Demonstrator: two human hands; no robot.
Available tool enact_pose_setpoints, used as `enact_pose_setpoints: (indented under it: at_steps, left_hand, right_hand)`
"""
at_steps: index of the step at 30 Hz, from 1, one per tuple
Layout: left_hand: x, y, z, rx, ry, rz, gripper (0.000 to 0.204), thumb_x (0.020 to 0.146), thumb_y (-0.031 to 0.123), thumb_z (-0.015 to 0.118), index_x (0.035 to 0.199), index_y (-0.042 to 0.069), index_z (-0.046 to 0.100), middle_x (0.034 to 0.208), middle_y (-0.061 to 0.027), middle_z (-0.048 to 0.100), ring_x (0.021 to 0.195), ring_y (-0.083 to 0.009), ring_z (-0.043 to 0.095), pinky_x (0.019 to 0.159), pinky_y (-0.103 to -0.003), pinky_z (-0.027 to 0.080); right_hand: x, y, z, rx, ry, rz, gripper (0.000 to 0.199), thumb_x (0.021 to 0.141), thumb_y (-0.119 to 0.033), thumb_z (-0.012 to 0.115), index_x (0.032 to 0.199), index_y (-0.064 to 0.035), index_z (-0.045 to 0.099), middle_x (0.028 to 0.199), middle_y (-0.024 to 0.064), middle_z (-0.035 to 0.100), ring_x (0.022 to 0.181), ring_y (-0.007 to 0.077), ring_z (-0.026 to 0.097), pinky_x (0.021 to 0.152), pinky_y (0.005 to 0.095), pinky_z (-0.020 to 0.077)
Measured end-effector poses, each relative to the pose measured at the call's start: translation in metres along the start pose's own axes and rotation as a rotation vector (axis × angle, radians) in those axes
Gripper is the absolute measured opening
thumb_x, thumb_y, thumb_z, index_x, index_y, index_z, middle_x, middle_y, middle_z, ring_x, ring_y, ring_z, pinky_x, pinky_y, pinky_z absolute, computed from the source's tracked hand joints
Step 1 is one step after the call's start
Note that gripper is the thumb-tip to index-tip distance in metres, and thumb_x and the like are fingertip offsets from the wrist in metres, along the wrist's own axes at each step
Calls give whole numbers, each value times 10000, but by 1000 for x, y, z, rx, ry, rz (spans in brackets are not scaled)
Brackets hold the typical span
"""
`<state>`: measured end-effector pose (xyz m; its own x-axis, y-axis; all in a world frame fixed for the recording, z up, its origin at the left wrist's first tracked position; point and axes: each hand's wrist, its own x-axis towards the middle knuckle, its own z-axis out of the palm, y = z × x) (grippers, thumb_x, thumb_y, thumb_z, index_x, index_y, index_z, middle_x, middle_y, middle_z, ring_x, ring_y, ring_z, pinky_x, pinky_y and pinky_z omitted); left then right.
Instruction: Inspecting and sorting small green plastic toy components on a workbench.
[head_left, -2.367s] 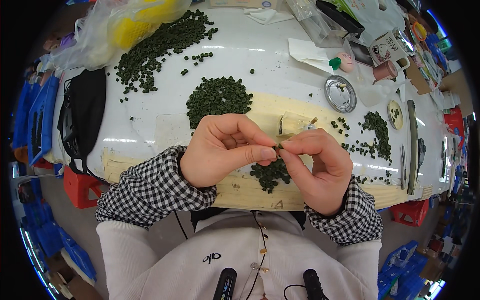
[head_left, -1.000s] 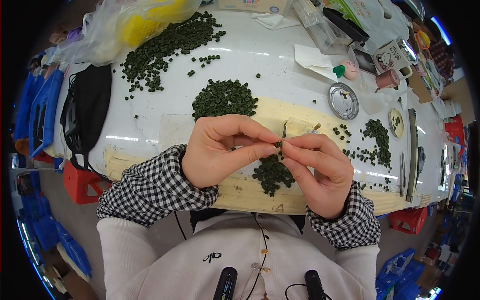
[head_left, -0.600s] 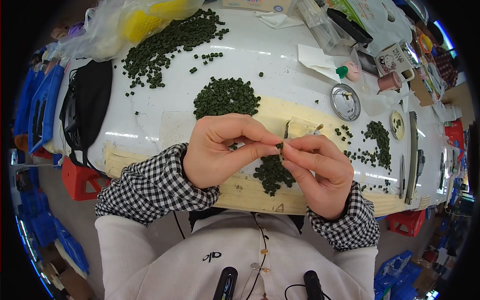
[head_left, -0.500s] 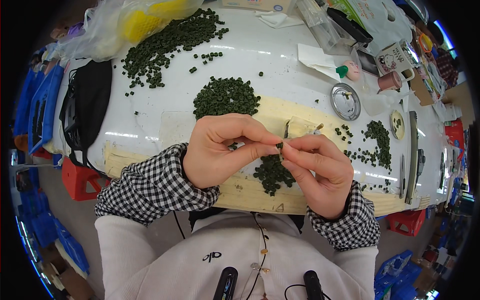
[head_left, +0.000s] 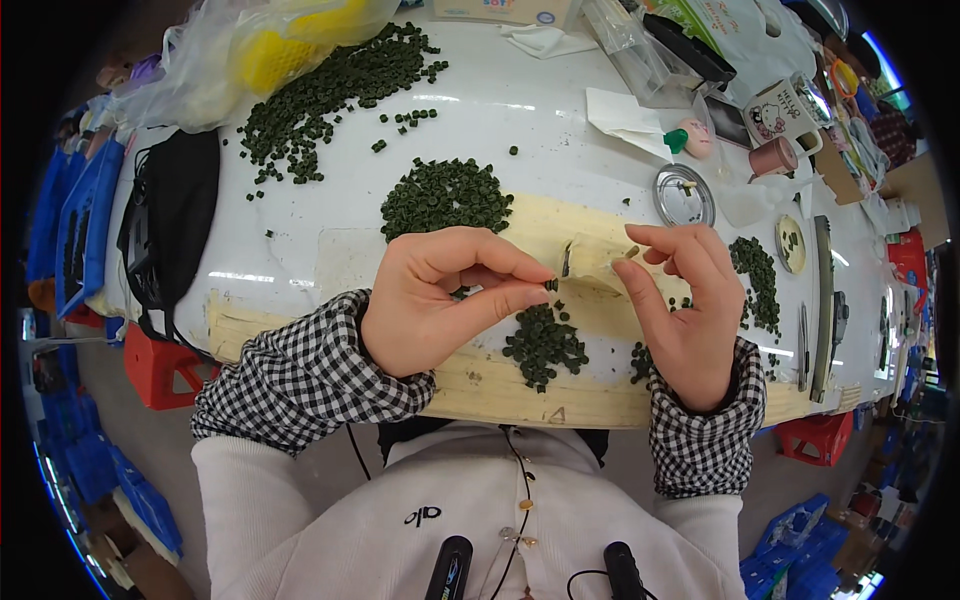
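Between the thumb and index finger of my left hand [head_left: 430, 300] is a small dark green plastic piece [head_left: 551, 285]. My right hand [head_left: 692, 310] is open, its thumb and index finger spread around the tip of a thin brown stick [head_left: 632, 252]. Whether the thumb touches the stick I cannot tell. That stick lies by a pale yellow block [head_left: 597, 268] with a dark edge. Below my fingertips sits a small heap of green pieces [head_left: 545, 347]. A larger round pile of green pieces [head_left: 447, 195] lies beyond my left hand.
Another long pile [head_left: 330, 95] spreads at the far left beside a clear plastic bag [head_left: 190, 75]. To the right are more green pieces [head_left: 757, 285], a round metal lid [head_left: 685, 197], tweezers [head_left: 803, 345] and a mug [head_left: 785, 115]. A black cloth bag [head_left: 180, 220] lies left.
My right hand has let go of the green piece and moved right, its fingers opening around the stick. My left hand stays in place, still pinching the piece.
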<state>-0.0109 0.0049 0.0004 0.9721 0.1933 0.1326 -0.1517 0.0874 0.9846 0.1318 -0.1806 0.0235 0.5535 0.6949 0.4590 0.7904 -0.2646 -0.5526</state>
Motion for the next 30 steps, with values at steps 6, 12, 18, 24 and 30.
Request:
enact_pose_setpoints:
  at_steps: [6, 12, 18, 24, 30]
  left_hand:
    - [-1, 1, 0, 21, 5, -5, 154, 863, -96, 605, 1013, -76, 629, 960, -128, 647, 899, -157, 652, 826, -256, 536]
    - [0, 0, 0, 22, 0, -9, 156, 862, -99, 604, 1014, -74, 631, 954, -127, 647, 897, -159, 653, 822, -255, 535]
    - [-1, -1, 0, 21, -9, 2, 166, 854, -82, 625, 1018, -62, 644, 951, -121, 652, 895, -154, 654, 817, -249, 535]
    - [0, -5, 3, 35, -55, 23, 169, 840, -69, 647, 1006, -43, 672, 952, -118, 665, 866, -143, 650, 784, -243, 526]
    - [0, -3, 4, 107, -109, 2, 191, 807, -120, 644, 982, -51, 676, 936, -133, 670, 857, -162, 642, 778, -262, 506]
  right_hand:
    - [-3, 1, 3, 45, -21, 61, 86, 765, -13, 722, 820, 4, 659, 716, 88, 596, 646, 206, 547, 593, 301, 434]
    - [-5, 2, 0, 196, -67, 143, 103, 766, -29, 726, 855, 1, 683, 735, 92, 626, 650, 191, 553, 589, 294, 435]
    - [-2, 5, -2, 18, -71, 16, 75, 770, -6, 716, 834, -1, 677, 755, 81, 609, 666, 180, 558, 606, 281, 443]
    - [-6, -10, -23, 241, 211, -199, 122, 832, -50, 701, 870, 20, 609, 815, 95, 608, 743, 213, 588, 691, 286, 467]
    - [-15, -11, 7, 683, -57, -38, 118, 923, -66, 604, 961, 24, 538, 906, 118, 626, 819, 185, 653, 733, 273, 517]
